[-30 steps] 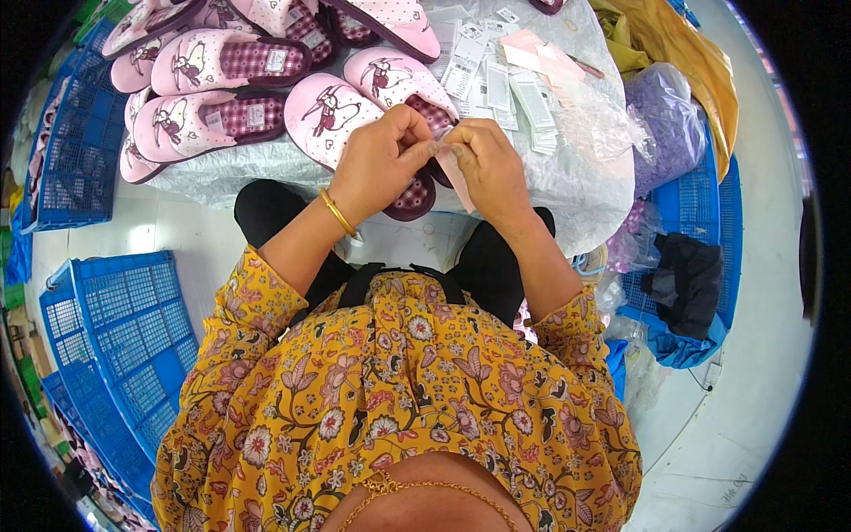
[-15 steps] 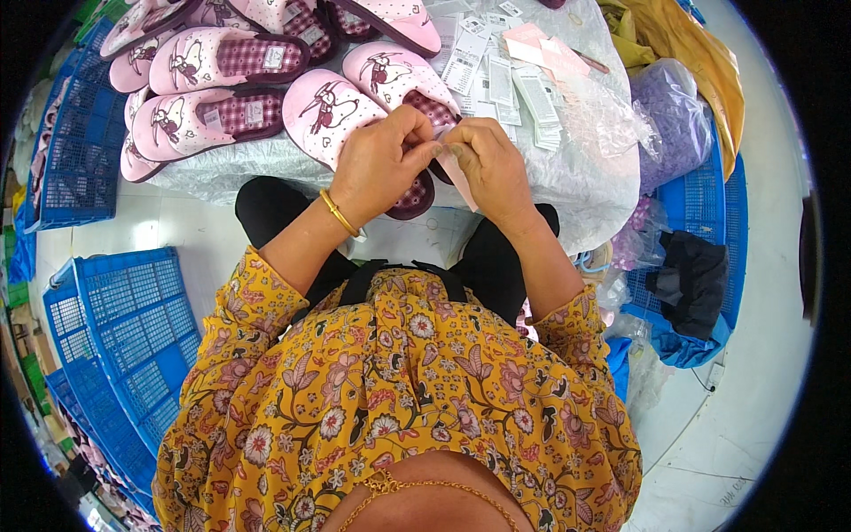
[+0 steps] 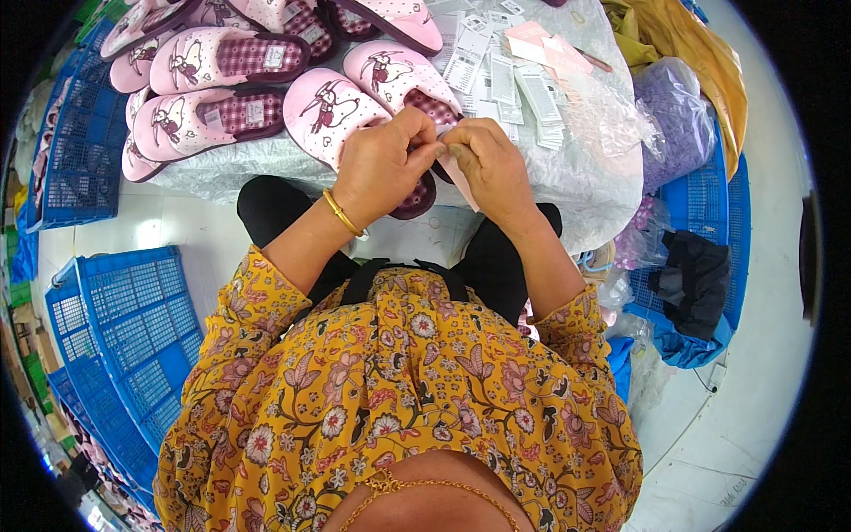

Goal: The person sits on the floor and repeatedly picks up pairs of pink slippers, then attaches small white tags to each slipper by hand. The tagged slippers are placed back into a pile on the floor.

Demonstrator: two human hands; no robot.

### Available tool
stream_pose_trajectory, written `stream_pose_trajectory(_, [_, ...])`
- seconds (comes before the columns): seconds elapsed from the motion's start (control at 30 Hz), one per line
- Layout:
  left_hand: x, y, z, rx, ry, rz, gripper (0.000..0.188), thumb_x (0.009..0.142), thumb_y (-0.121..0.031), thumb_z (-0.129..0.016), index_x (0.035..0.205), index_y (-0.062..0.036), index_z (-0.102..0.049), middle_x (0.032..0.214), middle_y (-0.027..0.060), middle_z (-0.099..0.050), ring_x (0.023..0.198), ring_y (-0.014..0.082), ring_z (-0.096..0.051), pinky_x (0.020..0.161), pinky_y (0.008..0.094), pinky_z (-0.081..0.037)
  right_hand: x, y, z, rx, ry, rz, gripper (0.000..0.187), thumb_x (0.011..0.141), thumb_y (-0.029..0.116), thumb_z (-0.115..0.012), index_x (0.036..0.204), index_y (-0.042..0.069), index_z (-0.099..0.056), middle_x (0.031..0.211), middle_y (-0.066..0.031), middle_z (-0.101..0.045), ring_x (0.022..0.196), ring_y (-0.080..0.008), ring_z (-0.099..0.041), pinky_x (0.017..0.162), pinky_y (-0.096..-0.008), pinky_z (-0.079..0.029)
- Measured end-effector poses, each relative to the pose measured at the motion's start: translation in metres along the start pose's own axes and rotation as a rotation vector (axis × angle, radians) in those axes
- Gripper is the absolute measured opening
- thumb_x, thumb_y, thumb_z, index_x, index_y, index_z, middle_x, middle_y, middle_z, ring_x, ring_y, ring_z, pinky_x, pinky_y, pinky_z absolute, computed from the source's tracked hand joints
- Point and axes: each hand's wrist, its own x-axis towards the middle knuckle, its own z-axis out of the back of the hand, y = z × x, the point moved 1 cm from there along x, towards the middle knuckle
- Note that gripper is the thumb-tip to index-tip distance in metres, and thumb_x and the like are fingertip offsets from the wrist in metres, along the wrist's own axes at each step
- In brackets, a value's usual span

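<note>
My left hand (image 3: pixel 377 170), with a gold bracelet at its wrist, is closed in a pinch at the table's near edge. What its fingertips grip is too small to make out. Meeting it there, my right hand (image 3: pixel 493 170) is closed on a pale pink paper strip (image 3: pixel 463 183) that hangs down below its fingers. Right behind my hands lies a pair of pink slippers (image 3: pixel 324 113) with a printed cartoon animal and dark red checked insoles. My left hand covers part of the nearer slipper.
More pink slippers (image 3: pixel 191 60) are piled at the table's left. White printed tags (image 3: pixel 503 82) and pink paper sheets (image 3: pixel 529 43) lie behind my right hand, beside crumpled clear plastic (image 3: pixel 612 124). Blue crates (image 3: pixel 133 319) stand on the floor at left; a bagged purple bundle (image 3: pixel 675 124) is at right.
Almost nothing differs. Both hands keep the same grip at the same spot, and the whole view has shifted only very slightly.
</note>
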Motion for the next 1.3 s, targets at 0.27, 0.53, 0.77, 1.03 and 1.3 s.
stream_pose_trajectory(0.27, [-0.004, 0.007, -0.005, 0.061, -0.082, -0.160, 0.015, 0.084, -0.008, -0.074, 0.087, -0.0034, -0.060, 0.070, 0.0045, -0.063, 0.057, 0.0130, -0.060, 0.054, 0.0270, -0.048, 0.000, 0.001, -0.003, 0.088, 0.023, -0.068, 0.010, 0.083, 0.005, -0.069, 0.093, 0.005, -0.066, 0.094, -0.0099, -0.063, 0.087, -0.0284, -0.064, 0.077, -0.0373, -0.053])
stream_pose_trajectory(0.53, [-0.009, 0.011, -0.008, -0.081, -0.102, -0.075, 0.015, 0.085, -0.005, -0.072, 0.089, -0.0030, -0.057, 0.069, 0.0026, -0.063, 0.058, 0.0085, -0.058, 0.054, 0.0245, -0.048, 0.004, 0.000, 0.001, 0.187, 0.108, -0.134, 0.010, 0.085, 0.008, -0.068, 0.094, 0.005, -0.068, 0.093, -0.0095, -0.064, 0.086, -0.0259, -0.064, 0.075, -0.0341, -0.052])
stream_pose_trajectory(0.77, [-0.008, 0.008, -0.001, -0.367, 0.043, 0.194, 0.009, 0.092, -0.002, -0.064, 0.094, -0.0025, -0.055, 0.074, 0.0007, -0.062, 0.062, 0.0058, -0.059, 0.055, 0.0199, -0.047, 0.005, -0.006, -0.002, 0.187, 0.103, -0.123, 0.012, 0.081, 0.010, -0.073, 0.092, 0.006, -0.071, 0.088, -0.0077, -0.066, 0.078, -0.0237, -0.065, 0.070, -0.0329, -0.052])
stream_pose_trajectory(1.03, [-0.027, 0.002, 0.024, -0.371, -0.202, -0.007, 0.008, 0.091, 0.000, -0.063, 0.098, -0.0022, -0.059, 0.102, 0.0093, -0.059, 0.063, 0.0113, -0.061, 0.056, 0.0229, -0.049, 0.006, -0.003, 0.005, 0.063, 0.057, -0.169, 0.012, 0.079, 0.012, -0.076, 0.086, 0.005, -0.068, 0.087, -0.0074, -0.066, 0.078, -0.0242, -0.063, 0.068, -0.0338, -0.050])
stream_pose_trajectory(1.3, [-0.037, 0.039, 0.061, 0.045, -0.450, -0.084, 0.011, 0.088, 0.001, -0.066, 0.096, -0.0012, -0.060, 0.098, 0.0047, -0.057, 0.068, 0.0066, -0.049, 0.061, 0.0211, -0.043, 0.038, 0.035, 0.014, -0.134, 0.016, -0.043, 0.029, 0.080, 0.018, -0.074, 0.104, 0.007, -0.064, 0.098, -0.0079, -0.069, 0.093, -0.0294, -0.062, 0.080, -0.0401, -0.049])
